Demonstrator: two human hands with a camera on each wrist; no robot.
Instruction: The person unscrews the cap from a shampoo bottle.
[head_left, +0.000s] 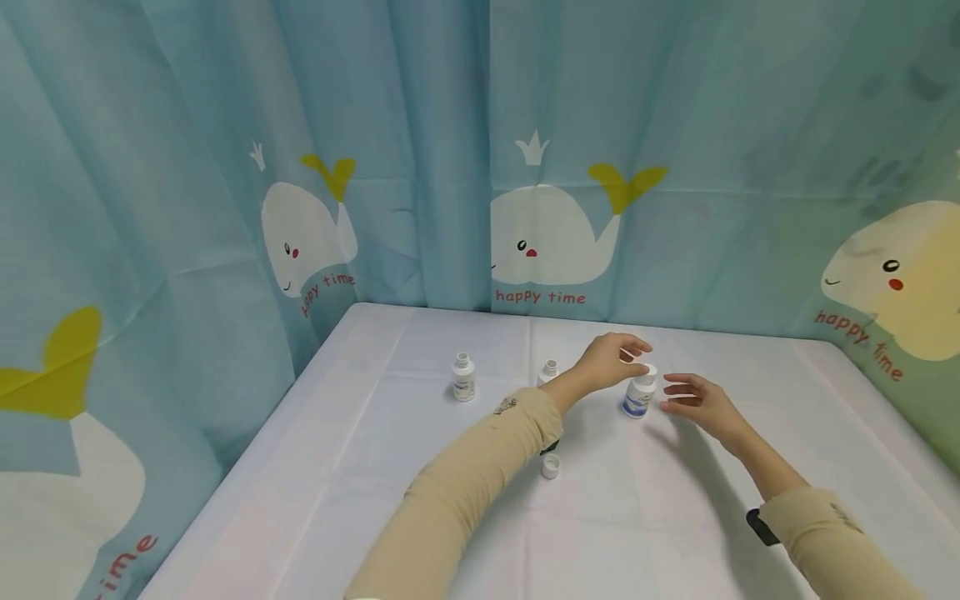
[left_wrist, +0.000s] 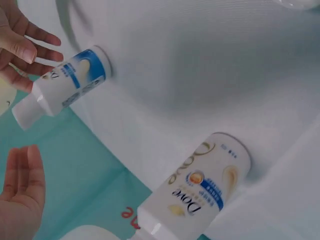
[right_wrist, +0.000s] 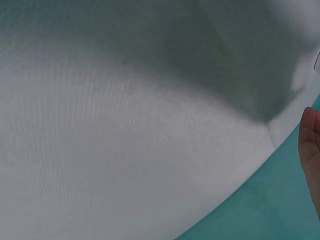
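Note:
A small white bottle with a blue label (head_left: 637, 402) stands upright with its white cap (left_wrist: 27, 112) on. My left hand (head_left: 611, 362) hovers by the cap; in the left wrist view its straight fingers are apart from it. On the bottle's other side is my right hand (head_left: 697, 406), its fingers loosely spread and holding nothing. Partly behind my left forearm is a white Dove bottle (left_wrist: 195, 187) with an uncapped neck (head_left: 551, 367). Only the edge of my right hand (right_wrist: 311, 150) shows in the right wrist view.
Another uncapped white bottle (head_left: 464, 382) stands farther left. A loose white cap (head_left: 551, 467) lies hollow side up near my left sleeve. The white-covered table (head_left: 360, 467) meets a blue whale-print curtain (head_left: 442, 208) at the back and sides.

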